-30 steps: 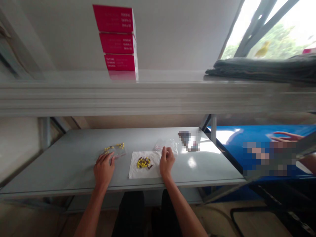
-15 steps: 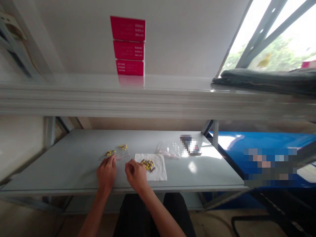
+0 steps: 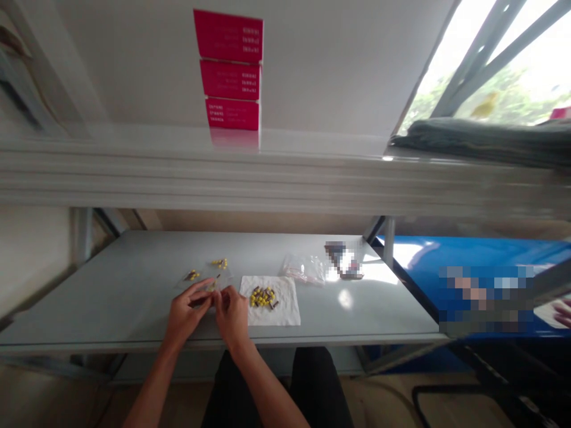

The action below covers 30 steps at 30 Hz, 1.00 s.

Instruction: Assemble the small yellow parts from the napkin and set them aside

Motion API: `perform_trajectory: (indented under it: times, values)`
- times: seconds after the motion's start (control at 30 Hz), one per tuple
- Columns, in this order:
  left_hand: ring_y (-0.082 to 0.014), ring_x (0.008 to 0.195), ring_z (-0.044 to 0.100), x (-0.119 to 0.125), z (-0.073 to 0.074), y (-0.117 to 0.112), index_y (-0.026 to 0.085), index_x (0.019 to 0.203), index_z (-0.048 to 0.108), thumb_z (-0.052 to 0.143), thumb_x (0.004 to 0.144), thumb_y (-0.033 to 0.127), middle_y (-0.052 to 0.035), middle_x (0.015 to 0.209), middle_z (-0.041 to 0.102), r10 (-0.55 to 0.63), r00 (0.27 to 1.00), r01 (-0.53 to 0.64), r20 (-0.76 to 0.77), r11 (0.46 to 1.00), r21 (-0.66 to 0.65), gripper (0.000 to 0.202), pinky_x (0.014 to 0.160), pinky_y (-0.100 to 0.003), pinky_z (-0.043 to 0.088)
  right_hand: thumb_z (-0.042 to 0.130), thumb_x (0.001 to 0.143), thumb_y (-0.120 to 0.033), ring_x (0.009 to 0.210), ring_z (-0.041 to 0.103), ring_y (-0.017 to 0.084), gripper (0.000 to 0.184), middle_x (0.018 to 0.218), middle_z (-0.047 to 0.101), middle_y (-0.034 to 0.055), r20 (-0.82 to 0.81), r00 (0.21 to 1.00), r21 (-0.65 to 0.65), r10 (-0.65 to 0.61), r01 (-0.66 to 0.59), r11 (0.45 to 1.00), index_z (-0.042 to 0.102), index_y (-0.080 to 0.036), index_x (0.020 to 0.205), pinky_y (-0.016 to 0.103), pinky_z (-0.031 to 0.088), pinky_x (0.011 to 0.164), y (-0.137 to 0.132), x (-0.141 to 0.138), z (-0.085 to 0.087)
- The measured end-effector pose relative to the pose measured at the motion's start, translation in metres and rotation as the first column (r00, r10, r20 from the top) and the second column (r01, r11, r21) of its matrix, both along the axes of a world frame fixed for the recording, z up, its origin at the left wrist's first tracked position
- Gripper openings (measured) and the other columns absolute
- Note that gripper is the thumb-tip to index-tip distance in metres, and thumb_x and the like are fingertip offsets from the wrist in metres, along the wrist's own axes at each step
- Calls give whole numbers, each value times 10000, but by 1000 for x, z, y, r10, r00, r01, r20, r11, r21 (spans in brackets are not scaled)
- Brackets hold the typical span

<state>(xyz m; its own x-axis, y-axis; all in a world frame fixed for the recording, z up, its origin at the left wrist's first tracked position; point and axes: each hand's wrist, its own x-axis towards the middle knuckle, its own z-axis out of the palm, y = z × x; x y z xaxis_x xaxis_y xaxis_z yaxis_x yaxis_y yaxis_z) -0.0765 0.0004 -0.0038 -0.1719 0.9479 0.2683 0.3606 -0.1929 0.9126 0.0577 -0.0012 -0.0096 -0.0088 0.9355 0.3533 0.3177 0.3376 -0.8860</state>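
My left hand [image 3: 190, 310] pinches a small clear plastic bag [image 3: 212, 286] above the table. Pressed close beside it is my right hand [image 3: 234, 310], its fingertips closed at the bag; what they hold, if anything, is hidden. Just right of my hands, a white paper towel [image 3: 285, 306] bears a pile of small yellow-and-brown capsules [image 3: 263, 296]. Beyond my hands lie two small groups of the same capsules, one farther back [image 3: 219, 263] and one to the left [image 3: 193, 275], seemingly in clear bags.
A heap of clear plastic bags [image 3: 304, 268] lies behind the towel, with a blurred-out item [image 3: 344, 260] to its right. Overhead runs a shelf [image 3: 312, 178] holding stacked red boxes [image 3: 231, 80] and folded dark cloth [image 3: 482, 142]. Another person's hand [image 3: 562, 312] shows at the right edge.
My right hand has moved left from beside the towel to meet my left hand. The left hand has lifted a clear bag between its fingers. Another person's hand has appeared at far right.
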Motion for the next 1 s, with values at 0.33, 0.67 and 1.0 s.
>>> perform_trajectory:
  times: [0.33, 0.67, 1.0]
  values:
    - [-233, 827, 759, 3, -9, 2, 183, 944, 690, 689, 807, 498, -86, 982, 777, 129, 981, -112, -142, 986, 123, 343, 759, -331, 623, 488, 928, -185, 585, 642, 167, 144, 675, 686, 22, 151, 988, 51, -41, 33, 998, 598, -198, 836, 248, 356, 540, 3, -6, -11]
    - [-206, 794, 731, 7, -7, 0, 197, 1031, 644, 642, 844, 408, -69, 943, 763, 116, 955, -58, -274, 976, 212, 281, 768, -328, 595, 501, 874, -271, 564, 631, 167, 182, 614, 662, 28, 12, 984, 6, -175, 175, 985, 607, -245, 728, 301, 354, 517, 1, -4, -10]
    - [-183, 634, 681, 9, -6, -2, 201, 947, 656, 610, 853, 464, -31, 798, 733, 294, 902, -220, -316, 943, 248, 283, 637, -286, 551, 488, 836, -74, 646, 584, 151, 257, 816, 638, 24, 256, 959, 130, -121, 90, 987, 686, -228, 894, 234, 367, 567, -6, -1, -5]
